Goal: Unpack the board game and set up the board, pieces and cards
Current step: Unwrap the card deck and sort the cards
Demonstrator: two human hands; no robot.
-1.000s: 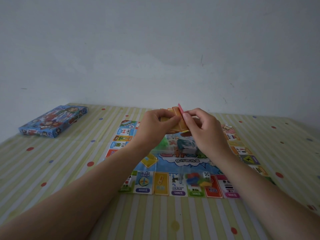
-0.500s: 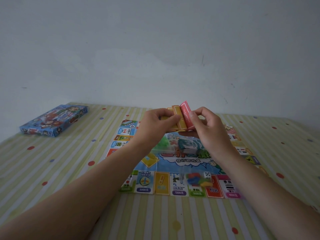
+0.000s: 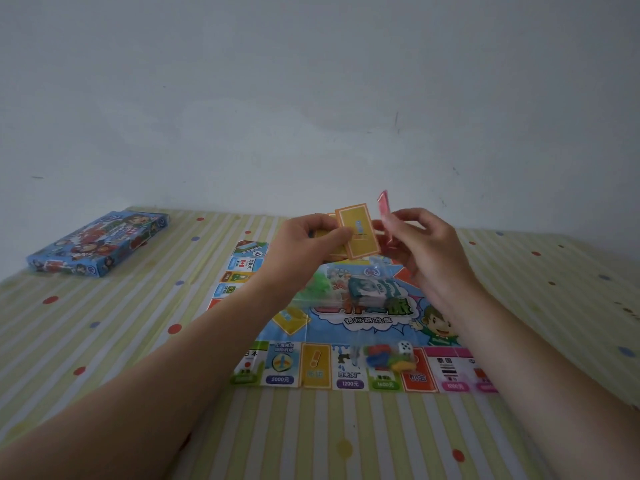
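Observation:
The colourful game board point(image 3: 377, 327) lies unfolded on the striped tablecloth. Above its far half, my left hand point(image 3: 304, 244) grips a stack of orange cards point(image 3: 356, 233), thumb across their face. My right hand point(image 3: 426, 247) pinches the red cards point(image 3: 383, 206), held edge-on a short gap to the right of the orange stack. On the board's middle lie a bundle of play money point(image 3: 370, 289) and a green item in a clear bag point(image 3: 317, 285), partly behind my left wrist. Near the front edge sits a small bag of coloured pawns point(image 3: 388, 358) with a white die point(image 3: 404, 347).
The blue game box point(image 3: 100, 242) lies at the table's far left, near the wall. A plain grey wall closes off the back. The striped, dotted tablecloth point(image 3: 104, 341) runs around the board on all sides.
The red cards were pressed against the orange stack; my right hand has pulled them away to the right and turned them edge-on. The left hand lifted the orange stack slightly.

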